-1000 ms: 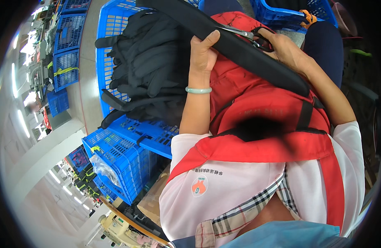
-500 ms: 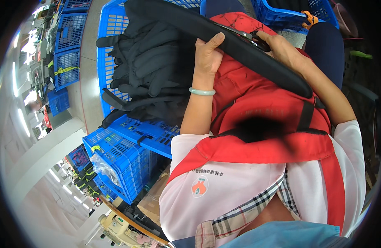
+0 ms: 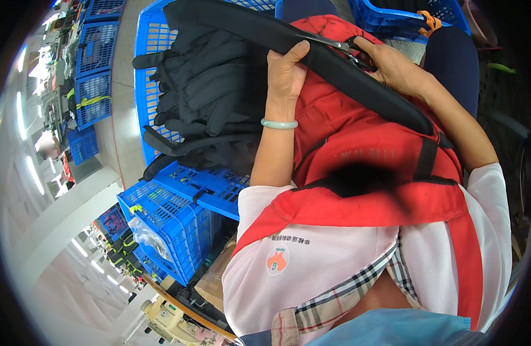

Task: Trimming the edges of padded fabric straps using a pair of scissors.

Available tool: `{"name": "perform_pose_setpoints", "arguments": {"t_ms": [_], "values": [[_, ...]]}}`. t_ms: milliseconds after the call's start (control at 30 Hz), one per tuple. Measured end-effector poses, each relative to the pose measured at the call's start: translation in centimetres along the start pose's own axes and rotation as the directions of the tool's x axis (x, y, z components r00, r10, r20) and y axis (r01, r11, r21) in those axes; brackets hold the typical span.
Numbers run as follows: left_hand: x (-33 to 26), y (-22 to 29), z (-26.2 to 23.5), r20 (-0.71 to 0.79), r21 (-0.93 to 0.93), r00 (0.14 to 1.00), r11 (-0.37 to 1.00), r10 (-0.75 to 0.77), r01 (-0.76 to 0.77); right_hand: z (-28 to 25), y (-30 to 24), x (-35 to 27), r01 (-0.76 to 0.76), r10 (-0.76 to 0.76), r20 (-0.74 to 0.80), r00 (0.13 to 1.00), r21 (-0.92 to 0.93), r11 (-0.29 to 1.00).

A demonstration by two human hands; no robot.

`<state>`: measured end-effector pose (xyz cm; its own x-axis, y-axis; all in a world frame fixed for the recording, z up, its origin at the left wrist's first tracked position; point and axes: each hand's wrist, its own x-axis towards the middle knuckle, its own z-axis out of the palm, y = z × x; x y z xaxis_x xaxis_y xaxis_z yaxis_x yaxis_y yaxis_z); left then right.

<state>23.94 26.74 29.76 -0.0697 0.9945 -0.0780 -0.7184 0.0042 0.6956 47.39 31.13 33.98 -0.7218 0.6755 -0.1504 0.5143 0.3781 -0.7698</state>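
Left hand (image 3: 285, 72) pinching black strap (image 3: 334, 69); right hand (image 3: 392, 69), at 3 o'clock, gripping scissors (image 3: 334, 45). Blades risk nicking thumb if strap slips.

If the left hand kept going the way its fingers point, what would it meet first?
The left hand already grips the long black padded strap. Its fingers point up the picture; past the strap, the blue plastic crate probably comes next, though depth is unclear.

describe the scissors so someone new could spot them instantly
Start at the red apron on the person's lap, crossed by a long black padded strap. At the strap's upper edge the right hand holds the scissors: the only shiny metal blades there, with dark handles.
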Motion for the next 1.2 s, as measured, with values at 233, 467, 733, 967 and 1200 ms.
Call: {"name": "perform_pose_setpoints", "arguments": {"t_ms": [233,467,733,967,1200], "values": [[-0.3,-0.2,-0.2,-0.005,-0.03,1.0,0.999,-0.023,0.023,0.8,0.8,0.1,-0.029,0.024,0.055,0.998,0.087,0.996],[-0.2,-0.4,-0.5,-0.016,-0.005,1.0,1.0,-0.002,0.002,-1.0,0.5,-0.4,0.064,-0.066,0.051,0.997,0.039,0.997],[-0.5,-0.7,-0.4,-0.007,-0.045,1.0,0.999,0.006,-0.006,1.0,1.2,0.3,0.044,-0.044,0.012,0.999,0.013,0.999],[0.2,1.2,-0.8,-0.01,-0.079,0.995,0.992,-0.101,0.1,1.1,0.6,0.3,0.001,-0.004,-0.065,0.998,-0.049,0.999],[0.3,0.1,-0.4,-0.022,-0.08,0.999,0.997,-0.025,0.023,2.5,1.1,1.2,-0.038,0.033,-0.075,0.997,-0.061,0.997]]}}
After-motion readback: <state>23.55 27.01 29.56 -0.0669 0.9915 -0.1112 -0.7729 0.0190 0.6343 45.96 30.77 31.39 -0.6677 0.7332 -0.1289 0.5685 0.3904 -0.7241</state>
